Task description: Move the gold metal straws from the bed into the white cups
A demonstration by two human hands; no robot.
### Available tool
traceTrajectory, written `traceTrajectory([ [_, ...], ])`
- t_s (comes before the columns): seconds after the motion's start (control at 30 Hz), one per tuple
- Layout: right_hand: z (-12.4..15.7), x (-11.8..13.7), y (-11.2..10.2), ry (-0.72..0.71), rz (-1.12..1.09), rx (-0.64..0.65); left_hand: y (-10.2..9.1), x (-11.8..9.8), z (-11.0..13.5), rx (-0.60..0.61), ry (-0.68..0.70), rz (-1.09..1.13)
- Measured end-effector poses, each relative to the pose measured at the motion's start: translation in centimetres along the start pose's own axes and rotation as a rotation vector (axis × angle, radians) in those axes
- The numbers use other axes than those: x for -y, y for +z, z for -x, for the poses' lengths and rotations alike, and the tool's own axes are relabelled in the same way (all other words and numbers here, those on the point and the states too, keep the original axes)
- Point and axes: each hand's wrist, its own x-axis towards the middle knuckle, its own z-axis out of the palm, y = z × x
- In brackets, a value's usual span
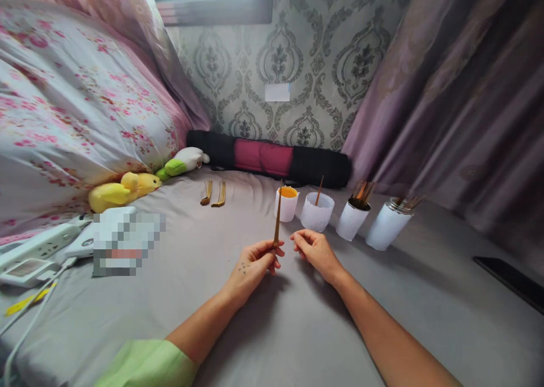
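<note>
A thin, brown, tapered stick (277,217) stands upright in my left hand (254,265), pinched near its lower end between thumb and fingers. Close by on the right, my right hand (315,252) has its fingertips drawn together; anything between them is too small to make out. Beyond the hands is a white cup (285,208) with an orange inside, partly behind the stick. A wider white cup (315,217) has one brown stick leaning in it. Further right, a white can (352,224) and a white jar (386,228) hold several thin brown sticks.
Two small golden-brown bundles (219,195) lie on the grey sheet (191,330). At left are a power strip (51,239), white cables and yellow plush toy (123,191). A black-and-maroon roll (263,156) lies along the wall; a dark flat object (505,279) is at right.
</note>
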Motion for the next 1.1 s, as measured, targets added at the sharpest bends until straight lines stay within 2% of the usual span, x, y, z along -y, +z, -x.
traceTrajectory([
  [0.2, 0.5, 1.9, -0.1, 0.029, -0.181, 0.074, 0.4, 0.0, 0.3, 0.076, -0.017, -0.055],
  [0.5, 0.5, 3.0, -0.6, 0.101, -0.379, 0.102, 1.0, -0.5, 0.8, 0.179, -0.082, -0.089],
  [0.8, 0.6, 3.3, -0.9, 0.122, -0.368, 0.151, 1.0, -0.5, 1.1, 0.247, -0.172, -0.123],
  [1.1, 0.4, 2.9, -0.9, 0.101, -0.301, 0.149, 0.7, 0.3, 0.9, 0.314, -0.165, -0.098],
])
